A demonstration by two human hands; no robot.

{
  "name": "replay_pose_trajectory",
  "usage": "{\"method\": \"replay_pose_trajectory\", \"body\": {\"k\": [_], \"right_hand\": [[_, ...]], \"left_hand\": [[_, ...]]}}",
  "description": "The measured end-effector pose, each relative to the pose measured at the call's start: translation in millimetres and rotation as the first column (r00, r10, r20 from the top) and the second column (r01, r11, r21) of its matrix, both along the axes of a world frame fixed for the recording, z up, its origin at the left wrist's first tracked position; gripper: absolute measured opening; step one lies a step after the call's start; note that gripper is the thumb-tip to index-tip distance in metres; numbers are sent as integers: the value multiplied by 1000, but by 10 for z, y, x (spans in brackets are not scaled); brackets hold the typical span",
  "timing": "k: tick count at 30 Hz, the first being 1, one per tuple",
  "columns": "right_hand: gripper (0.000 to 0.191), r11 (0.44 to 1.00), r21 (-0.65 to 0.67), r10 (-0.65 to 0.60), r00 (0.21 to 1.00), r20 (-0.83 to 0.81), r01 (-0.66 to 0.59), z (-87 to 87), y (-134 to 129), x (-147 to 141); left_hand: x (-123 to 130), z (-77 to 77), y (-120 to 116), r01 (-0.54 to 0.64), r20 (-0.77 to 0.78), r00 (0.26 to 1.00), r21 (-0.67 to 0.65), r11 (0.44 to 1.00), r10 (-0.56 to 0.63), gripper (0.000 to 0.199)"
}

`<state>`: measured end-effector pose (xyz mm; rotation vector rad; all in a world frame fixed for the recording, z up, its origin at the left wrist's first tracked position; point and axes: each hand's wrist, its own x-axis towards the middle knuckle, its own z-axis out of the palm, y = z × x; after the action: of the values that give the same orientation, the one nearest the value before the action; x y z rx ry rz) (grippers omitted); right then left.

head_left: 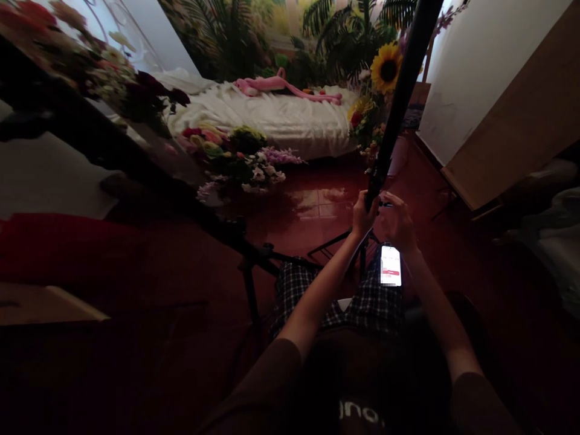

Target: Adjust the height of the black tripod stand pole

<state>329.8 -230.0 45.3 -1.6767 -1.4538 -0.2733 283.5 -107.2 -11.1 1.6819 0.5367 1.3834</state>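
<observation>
My left hand (pixel 364 216) is wrapped round the lower part of a black pole (pixel 393 115), which rises up and to the right. Just right of it, my right hand (pixel 399 223) has its fingers bent toward the pole, beside a small dark part (pixel 385 205) with a bluish glint. Whether those fingers grip that part is too dark to tell. A lit phone (pixel 391 266) rests on my right thigh, over the checked shorts (pixel 299 287). Thin dark legs of a stand spread below my left hand.
A second thick black pole (pixel 149 175) slants across the left side. Ahead are a white-draped bench (pixel 290 124) with a pink plush toy (pixel 272 83), flower bunches (pixel 247 160) and a sunflower (pixel 387 67). A wooden panel (pixel 502 133) leans at right.
</observation>
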Motion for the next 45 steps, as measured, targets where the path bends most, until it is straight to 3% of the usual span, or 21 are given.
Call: {"method": "replay_pose_trajectory", "body": {"k": [5,9,15,20,25,32,39,45], "right_hand": [[58,990,-129,-42,995,90,54,-300,-157,-62],[67,983,-155,-82,991,103,98,-398,-114,-101],[61,969,-152,-169,970,177,196,-341,-21,-111],[50,957,-56,-263,934,243,284,-259,101,-29],[44,966,29,-256,933,254,257,-231,172,69],[45,970,39,-237,906,350,238,-380,238,154],[40,969,115,-240,939,248,218,-458,356,243],[35,972,5,-232,955,184,235,-266,225,212]], "left_hand": [[12,-14,1,-9,4,1000,-13,1000,9,39],[13,-19,3,-8,4,1000,-2,1000,8,36],[26,-28,-1,-13,10,1000,6,1000,13,37],[15,-1,-19,-12,-5,1000,-5,1000,12,40],[-13,41,-44,6,-10,1000,-23,1000,-6,39],[-4,28,-30,12,-18,1000,-36,999,-13,37],[-9,13,-18,13,-31,999,-30,999,-14,32],[-1,2,-13,30,-8,1000,-27,999,-30,33]]}}
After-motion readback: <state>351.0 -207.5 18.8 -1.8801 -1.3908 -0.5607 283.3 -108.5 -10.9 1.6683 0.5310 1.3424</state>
